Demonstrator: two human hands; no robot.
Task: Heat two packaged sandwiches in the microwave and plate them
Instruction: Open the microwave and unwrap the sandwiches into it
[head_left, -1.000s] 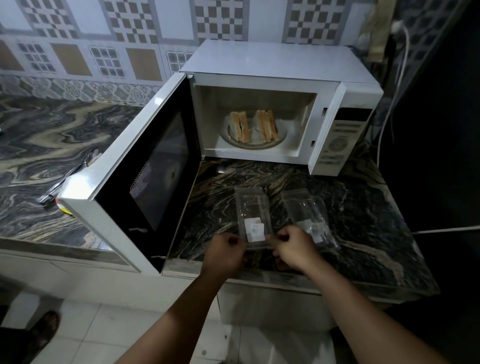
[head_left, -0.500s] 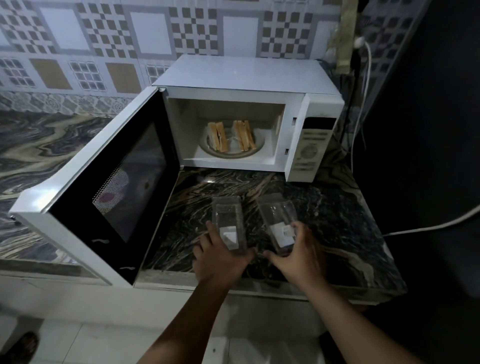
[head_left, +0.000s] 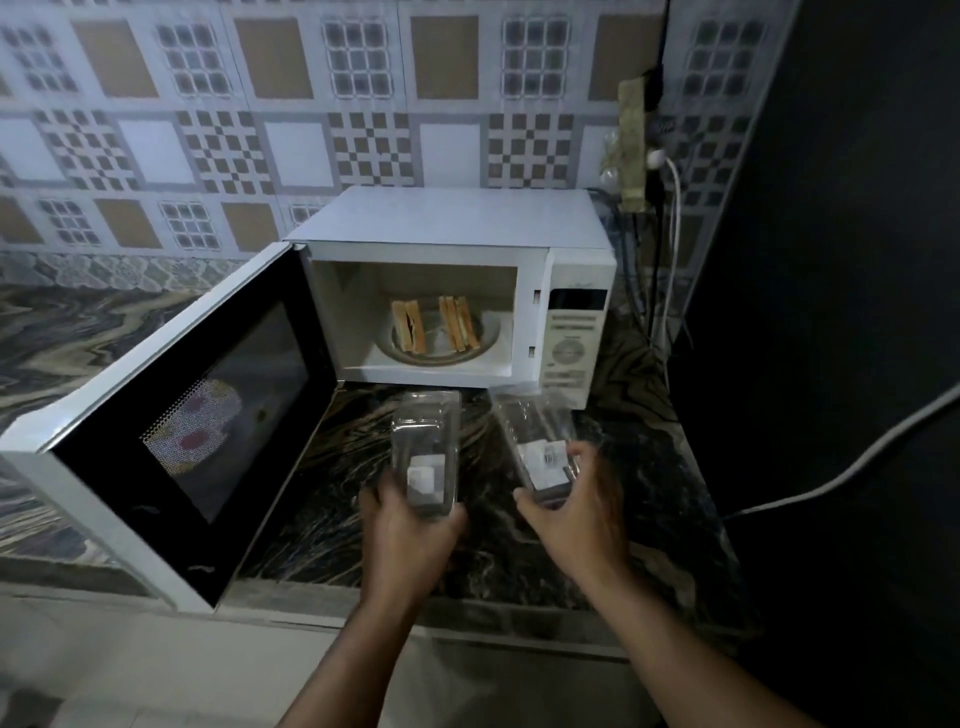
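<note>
Sandwiches (head_left: 434, 328), two cut halves stood on edge, sat on a plate (head_left: 488, 338) inside the open microwave (head_left: 457, 244) at twelve o'clock, unwrapped and apparently ready to be heated. At six o'clock a person's left hand (head_left: 402, 525) gripped the near end of one clear plastic sandwich package (head_left: 427, 447), fingers closed around its base; the right hand (head_left: 576, 512) held the near end of a second clear package (head_left: 543, 441) at about five o'clock, thumb and fingers wrapped on either side of it. Both packages looked empty, each bearing a white label, and were lifted at an angle over the dark marbled counter (head_left: 649, 467) just in front of the oven. The microwave door (head_left: 182, 415) swung wide toward nine o'clock, its edge jutting past the counter's front. A power strip (head_left: 634, 140) with cables hung on the tiled wall at one o'clock.

Risks from this point appeared modest: the thin, slippery packaging could slide from either hand if the grip loosened, and the projecting door could be knocked by an arm or hip when turning away. The upright halves could topple on the plate if the door were shut hard.
</note>
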